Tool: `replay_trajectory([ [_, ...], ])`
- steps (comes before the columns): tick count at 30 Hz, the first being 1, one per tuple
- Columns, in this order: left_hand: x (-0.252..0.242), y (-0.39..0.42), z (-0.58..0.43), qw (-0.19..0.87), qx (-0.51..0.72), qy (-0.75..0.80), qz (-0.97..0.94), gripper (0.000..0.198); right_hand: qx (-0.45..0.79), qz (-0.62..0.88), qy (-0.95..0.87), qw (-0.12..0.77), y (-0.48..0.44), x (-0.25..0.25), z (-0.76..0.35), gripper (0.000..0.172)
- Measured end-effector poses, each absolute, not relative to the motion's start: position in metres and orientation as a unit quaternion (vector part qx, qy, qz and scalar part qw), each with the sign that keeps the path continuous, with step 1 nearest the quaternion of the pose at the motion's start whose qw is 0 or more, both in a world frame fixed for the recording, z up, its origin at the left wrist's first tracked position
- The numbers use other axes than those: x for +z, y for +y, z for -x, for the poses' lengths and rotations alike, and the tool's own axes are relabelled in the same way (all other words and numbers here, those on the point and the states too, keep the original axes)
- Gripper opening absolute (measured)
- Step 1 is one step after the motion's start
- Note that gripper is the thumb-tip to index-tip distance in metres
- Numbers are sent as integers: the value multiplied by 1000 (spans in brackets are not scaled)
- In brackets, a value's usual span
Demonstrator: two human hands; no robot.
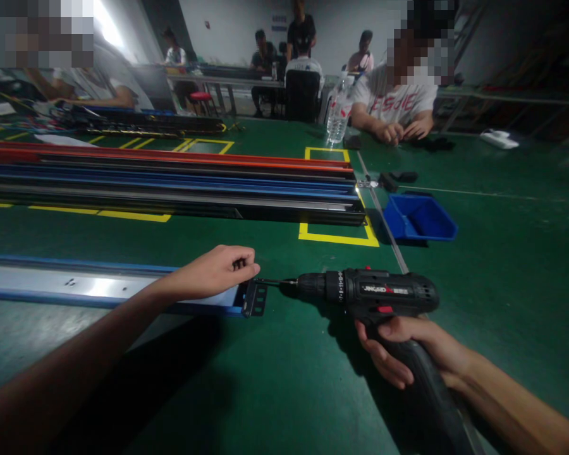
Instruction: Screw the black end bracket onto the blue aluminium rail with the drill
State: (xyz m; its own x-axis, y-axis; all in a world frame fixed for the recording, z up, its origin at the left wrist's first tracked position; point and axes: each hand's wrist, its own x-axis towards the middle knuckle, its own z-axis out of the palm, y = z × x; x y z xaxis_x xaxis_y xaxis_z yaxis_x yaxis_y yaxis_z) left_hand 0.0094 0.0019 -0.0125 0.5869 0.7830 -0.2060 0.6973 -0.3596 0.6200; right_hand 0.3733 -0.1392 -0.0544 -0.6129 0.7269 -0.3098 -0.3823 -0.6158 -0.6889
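My right hand (pixel 398 354) is wrapped round the handle of a black cordless drill (pixel 374 289), which lies level with its bit pointing left. The long thin bit (pixel 279 282) reaches the black end bracket (pixel 255 299) of a blue-edged metal rail (pixel 123 285). Over that end of the rail rests my left hand (pixel 222 270), fingers curled in, thumb and fingertip by the bit's tip. Whatever those fingers may pinch is hidden. Whether the bit touches a screw cannot be made out.
Red, blue and black rails (pixel 218 183) lie across the green table beyond my hands. A blue scoop-shaped bin (pixel 420 218) and a water bottle (pixel 337 112) stand at right. A co-worker (pixel 393 104) sits opposite; another person is at far left.
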Motion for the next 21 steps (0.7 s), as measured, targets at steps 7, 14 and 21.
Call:
replay_trajectory([
  [7, -13, 2, -10, 347, 61, 446, -823, 42, 849, 286, -294, 332, -139, -55, -372, 25],
  [14, -12, 2, -10, 351, 60, 445, -822, 43, 849, 286, -296, 331, -140, -56, -373, 24],
  [21, -12, 2, -11, 354, 58, 447, -819, 43, 852, 282, -292, 332, -140, -56, -373, 23],
])
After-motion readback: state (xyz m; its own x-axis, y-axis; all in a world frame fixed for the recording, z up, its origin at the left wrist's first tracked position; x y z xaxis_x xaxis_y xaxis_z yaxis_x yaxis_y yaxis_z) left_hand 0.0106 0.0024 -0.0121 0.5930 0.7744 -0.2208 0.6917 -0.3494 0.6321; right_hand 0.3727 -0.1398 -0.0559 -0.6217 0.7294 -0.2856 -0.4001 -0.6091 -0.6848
